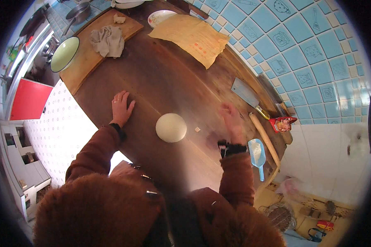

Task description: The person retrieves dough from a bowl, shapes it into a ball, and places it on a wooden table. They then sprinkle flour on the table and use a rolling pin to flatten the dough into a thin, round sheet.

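A smooth round ball of pale dough [171, 127] sits on the dark wooden table [160, 77] in front of me. My left hand [121, 106] lies palm down near the table's left edge, thumb apart from the fingers, holding nothing. My right hand [231, 116] is blurred to the right of the dough; its fingers look curled, and whether anything is in them cannot be seen. Between the dough and that hand lies a small pale scrap [197, 129]. Closest to my right wrist are a blue scoop [257, 152] of white flour and a wooden rolling pin [264, 137].
A cleaver [245, 92] lies along the right side beside a red packet [283, 124]. At the far end are a yellowish sheet [191, 37] partly over a plate [157, 18], and a cutting board [80, 72] with a cloth [108, 40] and an enamel basin [65, 54].
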The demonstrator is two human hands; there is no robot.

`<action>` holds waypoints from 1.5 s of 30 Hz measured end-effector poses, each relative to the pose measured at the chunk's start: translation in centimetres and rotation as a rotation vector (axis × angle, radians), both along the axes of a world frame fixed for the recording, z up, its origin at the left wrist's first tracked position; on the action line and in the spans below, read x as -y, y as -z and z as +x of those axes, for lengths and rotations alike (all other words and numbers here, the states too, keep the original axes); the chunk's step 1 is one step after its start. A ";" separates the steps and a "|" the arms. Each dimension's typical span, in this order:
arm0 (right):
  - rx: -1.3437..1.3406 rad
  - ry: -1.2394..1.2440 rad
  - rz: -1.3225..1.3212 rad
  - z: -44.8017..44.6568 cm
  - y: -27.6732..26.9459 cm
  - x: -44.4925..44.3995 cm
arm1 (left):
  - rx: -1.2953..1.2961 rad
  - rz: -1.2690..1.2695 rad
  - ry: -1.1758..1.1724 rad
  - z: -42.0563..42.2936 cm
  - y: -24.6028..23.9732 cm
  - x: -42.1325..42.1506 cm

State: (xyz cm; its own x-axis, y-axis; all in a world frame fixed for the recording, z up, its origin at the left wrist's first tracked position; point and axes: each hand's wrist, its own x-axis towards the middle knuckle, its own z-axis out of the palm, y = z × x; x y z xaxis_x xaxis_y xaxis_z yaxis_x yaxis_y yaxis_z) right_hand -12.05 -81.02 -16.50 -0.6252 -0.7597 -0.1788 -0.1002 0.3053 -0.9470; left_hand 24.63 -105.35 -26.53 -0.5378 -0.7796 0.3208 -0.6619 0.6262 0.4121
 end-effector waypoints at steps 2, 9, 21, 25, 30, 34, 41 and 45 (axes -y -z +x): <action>0.105 0.071 0.061 -0.8 0.8 4.6 | -0.021 -0.034 0.018 0.1 0.3 0.0; 0.354 0.227 0.049 -4.6 2.7 16.2 | 0.006 -0.032 0.002 0.1 0.1 -0.3; 0.800 0.174 -0.475 -3.4 -0.6 19.7 | -0.017 0.050 0.007 0.2 -0.6 -0.2; 0.801 -0.106 -0.630 3.8 -5.0 18.3 | -0.096 0.102 0.025 0.6 -0.6 0.0; 0.939 -0.084 -0.344 16.2 -5.8 15.8 | -0.664 0.825 0.017 0.9 -1.7 2.4; 0.986 -0.214 -0.138 23.0 -4.5 15.3 | -1.027 1.670 0.085 1.8 -4.3 5.6; 0.816 -0.236 0.228 26.9 -3.7 16.4 | -0.989 1.725 0.148 5.4 -7.9 9.8; 0.797 -0.309 0.309 26.1 -3.8 16.7 | -0.959 1.696 0.100 5.3 -8.6 10.8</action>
